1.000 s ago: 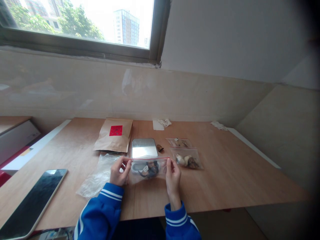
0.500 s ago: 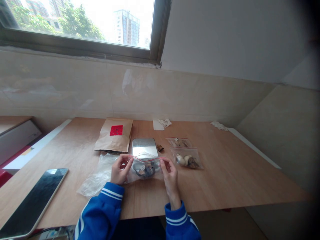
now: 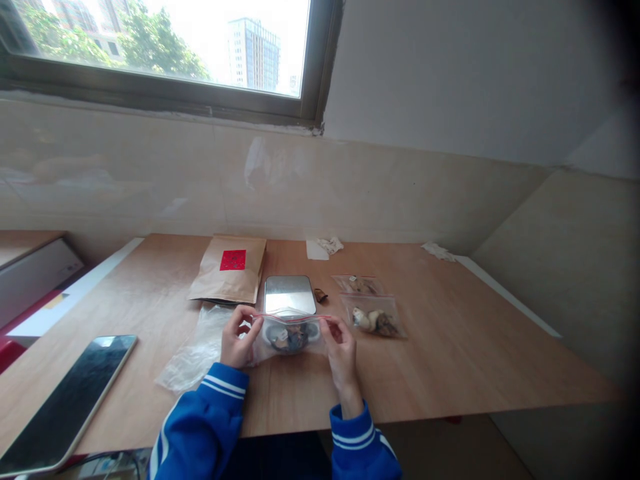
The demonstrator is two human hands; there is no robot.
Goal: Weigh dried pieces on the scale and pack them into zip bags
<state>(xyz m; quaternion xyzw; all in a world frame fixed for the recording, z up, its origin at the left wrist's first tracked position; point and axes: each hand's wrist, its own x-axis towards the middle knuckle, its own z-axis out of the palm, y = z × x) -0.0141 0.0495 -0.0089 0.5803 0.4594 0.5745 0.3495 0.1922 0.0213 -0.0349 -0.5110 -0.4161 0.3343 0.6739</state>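
A clear zip-lock bag (image 3: 291,337) with a red strip along its top is held up near the table's front, dark and brownish pieces and a small white tag showing inside. My left hand (image 3: 240,338) pinches its upper left corner, and my right hand (image 3: 340,343) pinches the upper right. Just behind the bag lies a flat silver scale or tin (image 3: 290,295), partly covered by the bag's top edge. A small brown dried piece (image 3: 321,295) rests at its right side. Beside my left hand are crumpled clear plastic bags (image 3: 197,350).
Two filled zip-lock bags, a nearer one (image 3: 377,317) and a farther one (image 3: 359,285), lie to the right. A kraft paper pouch (image 3: 233,277) with a red label stands back left. A large phone (image 3: 70,400) lies front left. Crumpled tissue (image 3: 331,246) sits by the wall.
My left fingers have shifted slightly left along the bag's top. The bag's red strip looks straighter, with less of a dip in the middle. Everything else stays put.
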